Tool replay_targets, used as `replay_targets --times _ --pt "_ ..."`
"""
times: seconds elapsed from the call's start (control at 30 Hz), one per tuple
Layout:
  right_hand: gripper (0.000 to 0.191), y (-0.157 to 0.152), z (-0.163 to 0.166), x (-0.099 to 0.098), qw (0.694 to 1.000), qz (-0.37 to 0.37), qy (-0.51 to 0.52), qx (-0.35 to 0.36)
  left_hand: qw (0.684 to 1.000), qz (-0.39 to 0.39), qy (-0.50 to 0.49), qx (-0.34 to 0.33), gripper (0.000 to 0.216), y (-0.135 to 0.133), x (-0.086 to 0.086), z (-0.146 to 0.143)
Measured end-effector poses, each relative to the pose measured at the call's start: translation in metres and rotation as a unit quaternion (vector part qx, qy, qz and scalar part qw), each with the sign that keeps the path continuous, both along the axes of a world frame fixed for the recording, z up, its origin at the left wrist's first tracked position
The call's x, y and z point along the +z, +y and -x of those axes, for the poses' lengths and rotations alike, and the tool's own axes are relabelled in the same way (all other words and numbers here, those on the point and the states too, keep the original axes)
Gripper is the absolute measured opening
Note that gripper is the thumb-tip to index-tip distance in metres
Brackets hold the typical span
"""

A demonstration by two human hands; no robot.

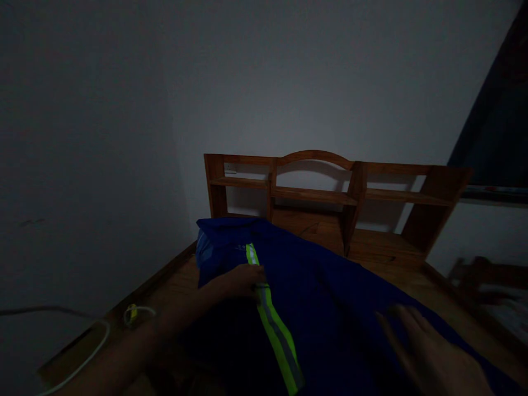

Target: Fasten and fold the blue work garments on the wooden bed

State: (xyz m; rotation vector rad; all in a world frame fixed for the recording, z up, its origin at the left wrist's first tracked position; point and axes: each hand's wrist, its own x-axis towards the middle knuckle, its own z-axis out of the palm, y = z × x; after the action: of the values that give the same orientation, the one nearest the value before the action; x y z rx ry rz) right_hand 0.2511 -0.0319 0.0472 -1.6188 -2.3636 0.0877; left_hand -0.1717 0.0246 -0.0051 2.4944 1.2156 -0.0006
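A dark blue garment [322,280] with a yellow-green and grey reflective stripe [274,324] lies spread over a wooden desk [437,297]. My left hand [241,281] rests on the cloth at the stripe's upper part, fingers curled together against it. My right hand [424,344] lies flat on the garment at the lower right, fingers stretched out and blurred by motion. The room is dim.
A wooden shelf unit [317,190] stands at the back of the desk against a pale wall. A white cable [93,352] with a yellow tag [132,313] runs along the desk's left edge. A dark chair or frame [482,275] shows at the right.
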Motion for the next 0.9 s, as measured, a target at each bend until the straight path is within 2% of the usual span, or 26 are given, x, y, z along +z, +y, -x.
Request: replay_targets --times 0.03,0.07,0.13,0.2,0.3,0.33,0.4,0.5,0.6,0.7,0.8,0.9 --pt "0.031 0.012 0.024 0.010 1.000 0.003 0.003 0.001 1.000 0.004 0.016 0.017 0.041 -0.004 -0.010 0.000" --pt "0.029 0.024 0.051 0.018 0.999 0.024 0.012 0.033 0.999 0.001 0.029 0.039 0.037 -0.006 -0.019 0.002" --pt "0.026 0.046 0.106 0.017 0.988 0.065 0.040 0.132 0.997 -0.008 0.037 0.070 0.024 -0.003 -0.033 0.009" --pt "0.023 0.063 0.152 -0.005 0.972 0.087 0.071 0.208 0.996 -0.011 0.033 0.087 0.017 0.004 -0.041 0.015" --pt "0.032 0.084 0.196 -0.063 0.947 0.125 0.134 0.264 0.991 -0.028 0.001 0.130 0.017 0.017 -0.045 0.014" --pt "0.028 0.090 0.205 -0.083 0.938 0.153 0.165 0.264 0.988 -0.038 -0.009 0.148 0.018 0.021 -0.045 0.012" --pt "0.016 0.101 0.214 -0.116 0.932 0.173 0.198 0.250 0.981 -0.056 -0.013 0.185 0.020 0.031 -0.046 0.006" --pt "0.022 0.116 0.215 -0.145 0.929 0.181 0.249 0.207 0.973 -0.065 -0.022 0.219 0.017 0.052 -0.052 -0.004" --pt "0.027 0.129 0.210 -0.160 0.916 0.199 0.301 0.174 0.967 -0.079 -0.108 0.218 0.015 0.070 -0.064 -0.014" --pt "0.030 0.141 0.206 -0.175 0.900 0.222 0.341 0.155 0.951 -0.083 -0.215 0.207 0.020 0.076 -0.080 -0.023" --pt "0.029 0.149 0.206 -0.186 0.859 0.274 0.414 0.129 0.940 -0.036 -0.275 0.197 0.021 0.071 -0.089 -0.027" --pt "0.027 0.152 0.206 -0.190 0.827 0.311 0.457 0.103 0.935 0.009 -0.294 0.199 0.017 0.066 -0.089 -0.026"
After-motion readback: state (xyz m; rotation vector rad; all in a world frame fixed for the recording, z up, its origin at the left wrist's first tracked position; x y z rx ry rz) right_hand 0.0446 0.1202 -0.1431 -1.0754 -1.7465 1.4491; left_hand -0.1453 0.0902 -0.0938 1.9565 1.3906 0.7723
